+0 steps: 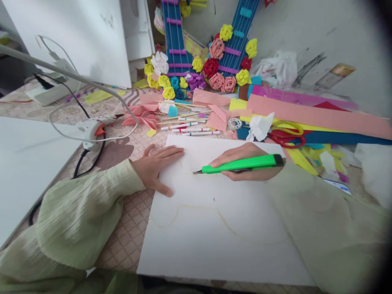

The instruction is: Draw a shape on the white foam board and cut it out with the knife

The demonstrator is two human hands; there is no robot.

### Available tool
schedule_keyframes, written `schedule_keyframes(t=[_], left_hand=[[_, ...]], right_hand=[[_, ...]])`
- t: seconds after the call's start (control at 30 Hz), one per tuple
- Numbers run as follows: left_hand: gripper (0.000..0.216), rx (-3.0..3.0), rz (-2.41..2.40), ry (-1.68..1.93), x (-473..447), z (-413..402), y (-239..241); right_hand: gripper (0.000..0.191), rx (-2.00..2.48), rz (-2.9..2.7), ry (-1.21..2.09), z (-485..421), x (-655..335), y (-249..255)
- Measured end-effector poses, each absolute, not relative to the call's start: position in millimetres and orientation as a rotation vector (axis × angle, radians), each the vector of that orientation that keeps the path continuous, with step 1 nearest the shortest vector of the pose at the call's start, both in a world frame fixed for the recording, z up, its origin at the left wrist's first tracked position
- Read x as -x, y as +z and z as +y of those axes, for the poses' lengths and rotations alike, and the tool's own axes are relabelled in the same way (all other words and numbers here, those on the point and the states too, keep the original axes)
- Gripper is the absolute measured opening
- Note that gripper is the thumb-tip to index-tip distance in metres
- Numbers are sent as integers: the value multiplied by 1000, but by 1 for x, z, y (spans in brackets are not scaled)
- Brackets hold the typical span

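Observation:
A large white sheet (220, 228) with faint pencil curves lies in front of me on the patterned table. My left hand (157, 166) lies flat on the sheet's upper left corner, fingers stretched out, pressing it down. My right hand (245, 161) is closed round a bright green utility knife (241, 164). The knife's blade tip (196, 172) points left and touches the sheet close to my left fingers. Both arms wear pale green sleeves.
Behind the sheet lie several marker pens (190, 127), wooden sticks, red-and-yellow scissors (286, 134), a tape roll (234, 123) and strips of pink, yellow and blue paper (309, 114). Blue guitar-shaped models with paper roses (211, 67) stand at the back. A power strip and cables (90, 130) lie left.

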State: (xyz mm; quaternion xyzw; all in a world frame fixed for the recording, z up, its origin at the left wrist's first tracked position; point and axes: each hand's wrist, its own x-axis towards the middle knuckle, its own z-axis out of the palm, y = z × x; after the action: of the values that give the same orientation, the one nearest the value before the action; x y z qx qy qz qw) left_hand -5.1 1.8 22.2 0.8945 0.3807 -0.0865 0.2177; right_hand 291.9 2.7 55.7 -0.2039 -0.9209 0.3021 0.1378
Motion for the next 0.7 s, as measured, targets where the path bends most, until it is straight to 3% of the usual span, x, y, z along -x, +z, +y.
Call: schedule_keyframes(t=[0.7], left_hand=[[111,-2502,1043,-217,6,2,19]], right_hand=[[27,630,-2603,798,-6,-308,58]])
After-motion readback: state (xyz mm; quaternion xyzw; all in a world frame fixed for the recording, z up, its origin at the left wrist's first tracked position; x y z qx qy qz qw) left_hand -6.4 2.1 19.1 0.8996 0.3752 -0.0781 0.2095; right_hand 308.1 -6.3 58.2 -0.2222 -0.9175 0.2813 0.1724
